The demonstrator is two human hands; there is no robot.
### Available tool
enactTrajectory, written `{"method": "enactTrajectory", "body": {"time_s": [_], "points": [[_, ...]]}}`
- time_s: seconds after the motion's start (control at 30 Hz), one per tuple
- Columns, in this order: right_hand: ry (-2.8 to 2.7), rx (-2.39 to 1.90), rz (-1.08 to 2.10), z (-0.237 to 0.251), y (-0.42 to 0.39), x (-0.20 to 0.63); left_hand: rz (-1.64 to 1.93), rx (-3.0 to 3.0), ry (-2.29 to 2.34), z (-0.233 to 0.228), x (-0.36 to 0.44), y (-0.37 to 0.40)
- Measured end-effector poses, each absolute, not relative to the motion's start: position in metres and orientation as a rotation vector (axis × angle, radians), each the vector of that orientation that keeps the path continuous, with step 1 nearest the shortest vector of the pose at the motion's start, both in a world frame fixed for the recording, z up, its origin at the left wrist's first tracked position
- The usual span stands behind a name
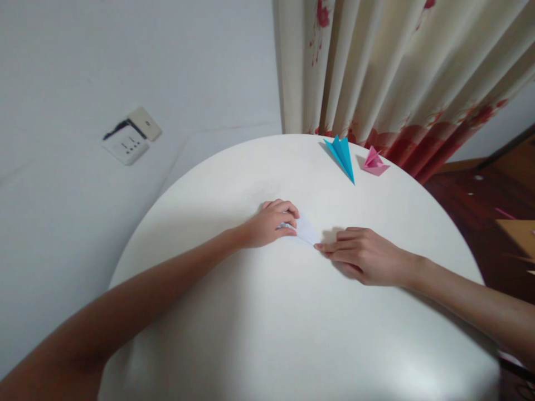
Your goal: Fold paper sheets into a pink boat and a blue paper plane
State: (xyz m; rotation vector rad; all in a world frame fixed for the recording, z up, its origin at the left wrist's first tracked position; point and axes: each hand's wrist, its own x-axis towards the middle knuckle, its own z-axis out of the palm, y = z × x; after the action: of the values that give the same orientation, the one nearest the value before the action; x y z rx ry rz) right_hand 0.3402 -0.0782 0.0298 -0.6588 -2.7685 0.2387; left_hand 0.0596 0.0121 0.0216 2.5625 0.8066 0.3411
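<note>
A small piece of folded white paper (307,229) lies near the middle of the white table. My left hand (273,223) rests over its left part with curled fingers, closed on the paper and hiding much of it. At the paper's right corner, the outstretched fingertip of my right hand (359,256) presses on the narrow tip. The other fingers of that hand are folded in. How the layers of the paper lie under my left hand cannot be made out.
Toward the far right edge of the round white table (234,345) lie a blue paper plane (341,157) and a pink folded paper piece (375,162). A flowered curtain (388,72) hangs just behind. Wall sockets (127,145) are on the left wall.
</note>
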Motion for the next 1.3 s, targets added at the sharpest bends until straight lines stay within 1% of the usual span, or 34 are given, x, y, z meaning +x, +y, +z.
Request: {"method": "enactTrajectory", "body": {"time_s": [0.13, 0.3, 0.47, 0.67, 0.97, 1.3], "points": [[-2.769, -0.656, 0.243, 0.029, -0.078, 0.34, 0.371, 2.598, 0.705, 0.017, 0.056, 0.015], [-2.774, -0.668, 0.227, 0.028, -0.078, 0.34, 0.352, 2.612, 0.705, 0.017, 0.058, 0.015], [-2.781, -0.676, 0.225, 0.029, -0.079, 0.34, 0.351, 2.545, 0.869, 0.024, 0.065, 0.013], [-2.79, -0.68, 0.23, 0.031, -0.08, 0.34, 0.227, 2.53, 1.125, 0.034, 0.075, 0.008], [-2.79, -0.68, 0.226, 0.031, -0.079, 0.34, 0.155, 2.457, 1.458, 0.035, 0.082, 0.006], [-2.787, -0.69, 0.22, 0.031, -0.08, 0.34, 0.367, 2.348, 1.748, 0.025, 0.075, -0.001]]}}
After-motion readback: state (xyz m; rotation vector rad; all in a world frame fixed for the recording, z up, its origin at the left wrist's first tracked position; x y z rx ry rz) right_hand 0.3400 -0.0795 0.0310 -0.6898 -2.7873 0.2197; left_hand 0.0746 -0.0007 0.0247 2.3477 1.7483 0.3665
